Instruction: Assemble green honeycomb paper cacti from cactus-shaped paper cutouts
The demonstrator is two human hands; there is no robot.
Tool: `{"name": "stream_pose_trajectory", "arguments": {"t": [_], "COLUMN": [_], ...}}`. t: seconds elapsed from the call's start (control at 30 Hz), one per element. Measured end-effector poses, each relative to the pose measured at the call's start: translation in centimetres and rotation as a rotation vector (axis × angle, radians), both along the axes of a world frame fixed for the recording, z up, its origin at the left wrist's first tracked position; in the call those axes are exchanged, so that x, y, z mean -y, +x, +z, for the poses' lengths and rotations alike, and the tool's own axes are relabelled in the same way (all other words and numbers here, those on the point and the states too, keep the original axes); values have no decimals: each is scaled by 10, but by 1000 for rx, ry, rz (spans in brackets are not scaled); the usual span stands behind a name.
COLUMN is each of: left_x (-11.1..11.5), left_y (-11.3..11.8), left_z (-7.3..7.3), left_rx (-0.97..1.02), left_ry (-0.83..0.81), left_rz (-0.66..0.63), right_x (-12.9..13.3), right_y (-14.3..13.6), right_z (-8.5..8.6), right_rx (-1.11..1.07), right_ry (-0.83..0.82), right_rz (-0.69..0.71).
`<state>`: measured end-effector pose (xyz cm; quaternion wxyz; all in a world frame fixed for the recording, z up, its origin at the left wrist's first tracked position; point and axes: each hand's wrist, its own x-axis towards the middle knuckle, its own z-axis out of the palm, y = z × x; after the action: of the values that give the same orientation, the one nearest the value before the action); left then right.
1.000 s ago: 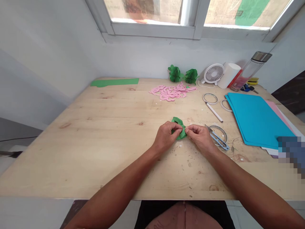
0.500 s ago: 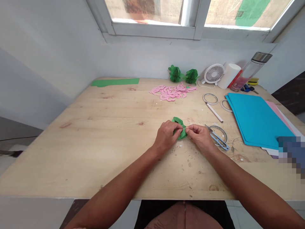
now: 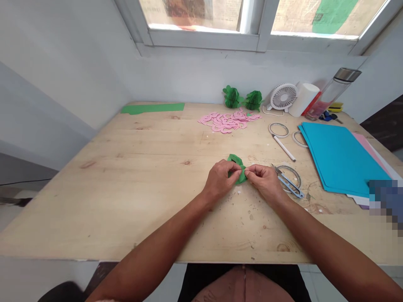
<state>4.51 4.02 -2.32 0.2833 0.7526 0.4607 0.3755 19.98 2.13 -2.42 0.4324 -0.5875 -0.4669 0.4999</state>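
Observation:
A green paper cutout (image 3: 236,159) lies low over the table between my hands, partly hidden by my fingers. From its left side, my left hand (image 3: 222,178) pinches it between thumb and fingertips. My right hand (image 3: 262,178) has its thumb and forefinger closed on the paper's right edge, close to the left fingertips. Whether anything smaller is between the fingertips cannot be made out. Beside my right hand, light-blue thread snips (image 3: 290,184) rest across a roll of tape (image 3: 299,176).
Pink paper cutouts (image 3: 223,121) are heaped behind my hands. Two green paper ornaments (image 3: 232,98), a small fan (image 3: 283,97) and a tilted glass bottle (image 3: 330,96) stand along the wall. At right lie a white pen (image 3: 284,147) and blue sheets (image 3: 343,159); a green strip (image 3: 154,108) is far left.
Both hands keep almost the same pinch on the green paper, with only slight finger movement. A dark rounded shape now shows at the bottom left, below the table edge.

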Motion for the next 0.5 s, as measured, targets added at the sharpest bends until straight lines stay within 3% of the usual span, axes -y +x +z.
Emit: {"name": "stream_pose_trajectory", "arguments": {"t": [0.5], "left_x": [-1], "left_y": [0], "left_z": [-3], "left_rx": [79], "left_ry": [-79], "left_rz": [-5], "right_x": [1], "right_y": [0], "right_z": [2], "right_rx": [53], "right_ry": [35], "right_rz": [28]}}
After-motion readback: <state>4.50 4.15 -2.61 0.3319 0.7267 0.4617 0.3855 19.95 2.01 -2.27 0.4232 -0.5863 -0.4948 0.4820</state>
